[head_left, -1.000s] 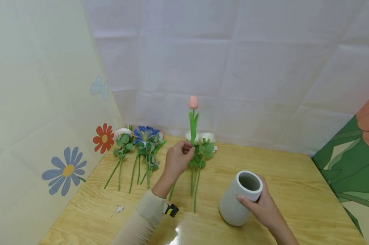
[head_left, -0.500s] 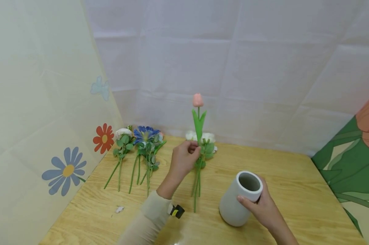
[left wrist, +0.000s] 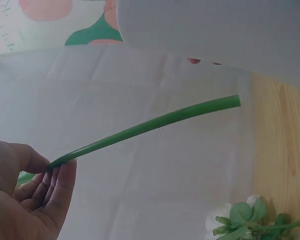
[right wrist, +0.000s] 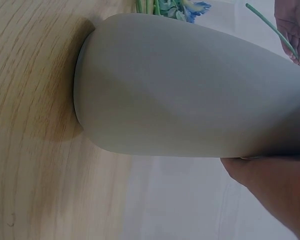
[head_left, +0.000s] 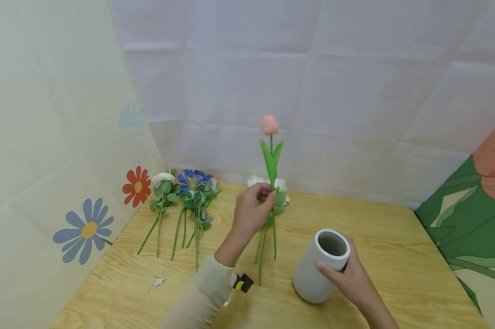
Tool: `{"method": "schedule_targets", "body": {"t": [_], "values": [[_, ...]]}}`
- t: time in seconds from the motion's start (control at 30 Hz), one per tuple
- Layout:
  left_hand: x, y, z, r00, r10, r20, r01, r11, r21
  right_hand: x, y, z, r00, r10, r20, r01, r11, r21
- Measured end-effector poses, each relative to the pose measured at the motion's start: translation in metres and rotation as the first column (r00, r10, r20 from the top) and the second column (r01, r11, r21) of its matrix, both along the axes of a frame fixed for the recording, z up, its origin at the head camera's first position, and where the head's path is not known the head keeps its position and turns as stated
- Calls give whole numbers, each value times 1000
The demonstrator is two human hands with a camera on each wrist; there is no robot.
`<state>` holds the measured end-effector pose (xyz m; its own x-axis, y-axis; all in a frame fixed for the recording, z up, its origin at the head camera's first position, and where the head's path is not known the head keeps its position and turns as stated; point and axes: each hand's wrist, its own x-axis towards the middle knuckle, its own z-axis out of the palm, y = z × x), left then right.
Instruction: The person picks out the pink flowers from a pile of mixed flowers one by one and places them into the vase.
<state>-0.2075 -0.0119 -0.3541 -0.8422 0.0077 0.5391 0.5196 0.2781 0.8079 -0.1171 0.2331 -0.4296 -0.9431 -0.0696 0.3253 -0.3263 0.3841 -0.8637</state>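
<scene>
My left hand (head_left: 251, 212) pinches a pink tulip (head_left: 270, 125) by its green stem between thumb and fingers. The bloom points up, above two green leaves. In the left wrist view, the stem's cut end (left wrist: 225, 103) sticks out free below the fingers. To the right, my right hand (head_left: 352, 274) grips a pale grey vase (head_left: 309, 278) near its rim, thumb on the front and the other fingers hidden behind. The vase's mouth is open to view, and its base meets the table in the right wrist view. The tulip is apart from the vase.
White flowers (head_left: 279, 183) with green stems lie behind my left hand, partly covered by it. Farther left on the wooden table (head_left: 120, 292) lie a blue flower (head_left: 193, 180), a white rose (head_left: 164, 178) and leafy stems. A small whitish scrap (head_left: 159, 282) lies nearer.
My left hand has moved to the right and slightly up, carrying the tulip with it. The right hand and the vase have stayed in place.
</scene>
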Motion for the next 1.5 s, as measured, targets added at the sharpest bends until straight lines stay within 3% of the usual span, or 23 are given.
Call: {"method": "schedule_targets", "body": {"t": [0.7,0.93,1.27,1.5], "values": [[2,19,21,999,-32,-25,34,997,76,3,0,3,999,-12,50,11,1000,13],[5,23,32,995,-31,-98,40,995,93,3,0,2,999,-4,33,4,1000,5],[8,31,44,982,-96,-164,126,975,183,2,0,6,995,-21,102,19,1000,22],[10,37,48,975,-127,-182,166,960,223,1,-1,3,998,-31,62,30,999,22]]}}
